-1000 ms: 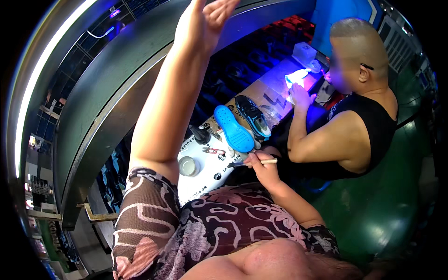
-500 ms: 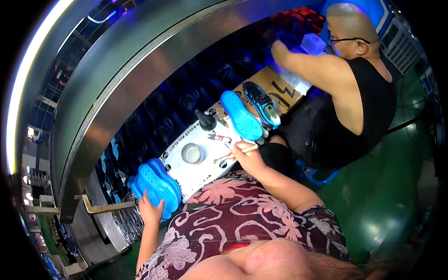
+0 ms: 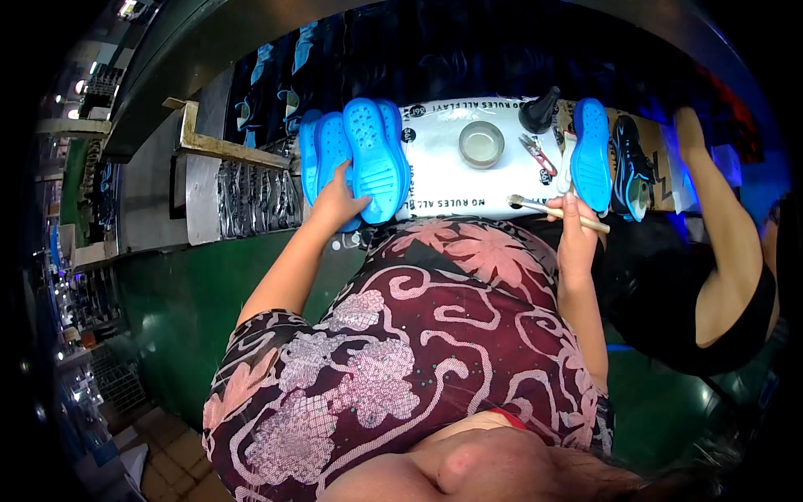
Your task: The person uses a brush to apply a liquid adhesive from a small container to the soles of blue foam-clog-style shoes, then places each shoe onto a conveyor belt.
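My left hand [image 3: 335, 205] is at the heel end of a group of blue shoe soles. Its thumb lies on the face of the front blue shoe sole [image 3: 375, 163], with the fingers at that sole's left edge. More blue soles [image 3: 333, 142] overlap behind and beside it. A brush [image 3: 548, 209] with a pale handle is pinched in my right hand [image 3: 575, 238], its bristles pointing left over the white printed sheet [image 3: 443, 180]. A round bowl of clear-looking liquid [image 3: 481, 145] stands on this sheet, between my hands and farther off.
A black bottle [image 3: 539, 110] and red-handled snippers [image 3: 537, 156] are at the sheet's right. Another blue sole [image 3: 590, 155] lies beside a black-and-blue shoe [image 3: 631, 167]. A co-worker's arm [image 3: 723, 217] reaches in at right. A metal bracket [image 3: 226, 144] juts out left.
The view has swung, so the work surface now lies level across the upper middle. My left hand stays at the soles, and the brush remains in my right hand.
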The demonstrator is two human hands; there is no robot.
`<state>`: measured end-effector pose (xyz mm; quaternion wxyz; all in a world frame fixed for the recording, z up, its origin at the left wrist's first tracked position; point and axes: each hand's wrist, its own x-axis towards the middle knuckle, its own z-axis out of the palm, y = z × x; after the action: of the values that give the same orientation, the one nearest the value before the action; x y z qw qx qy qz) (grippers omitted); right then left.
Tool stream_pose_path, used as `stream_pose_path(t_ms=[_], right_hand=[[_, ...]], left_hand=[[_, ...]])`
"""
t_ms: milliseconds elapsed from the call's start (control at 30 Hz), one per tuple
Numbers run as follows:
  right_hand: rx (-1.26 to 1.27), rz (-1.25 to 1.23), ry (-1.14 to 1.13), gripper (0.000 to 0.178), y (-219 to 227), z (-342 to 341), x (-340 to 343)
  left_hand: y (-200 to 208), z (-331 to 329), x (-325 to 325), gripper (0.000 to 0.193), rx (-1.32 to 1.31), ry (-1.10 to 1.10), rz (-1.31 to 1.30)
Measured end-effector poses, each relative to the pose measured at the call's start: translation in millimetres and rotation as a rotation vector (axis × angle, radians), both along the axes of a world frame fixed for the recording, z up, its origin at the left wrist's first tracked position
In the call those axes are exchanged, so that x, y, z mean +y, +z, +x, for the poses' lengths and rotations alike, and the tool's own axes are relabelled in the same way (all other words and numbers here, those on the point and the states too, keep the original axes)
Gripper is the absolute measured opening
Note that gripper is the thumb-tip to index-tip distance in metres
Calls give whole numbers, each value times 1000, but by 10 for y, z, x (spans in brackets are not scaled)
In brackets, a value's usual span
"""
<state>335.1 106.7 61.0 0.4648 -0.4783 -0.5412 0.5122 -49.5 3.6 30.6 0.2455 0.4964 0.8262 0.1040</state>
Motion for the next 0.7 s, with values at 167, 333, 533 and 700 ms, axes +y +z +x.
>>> stream_pose_path(t_ms=[167, 333, 533, 700], right_hand=[[14, 5, 42, 36, -5, -62, 40], [25, -1, 49, 36, -17, -94, 32], [76, -11, 43, 37, -77, -45, 32], [43, -28, 19, 38, -68, 16, 59]], left_hand=[[-184, -357, 10, 55, -801, 468, -29], [-329, -185, 81, 81, -84, 123, 120], [-157, 30, 142, 84, -594, 350, 95], [369, 164, 63, 41, -1380, 742, 281]])
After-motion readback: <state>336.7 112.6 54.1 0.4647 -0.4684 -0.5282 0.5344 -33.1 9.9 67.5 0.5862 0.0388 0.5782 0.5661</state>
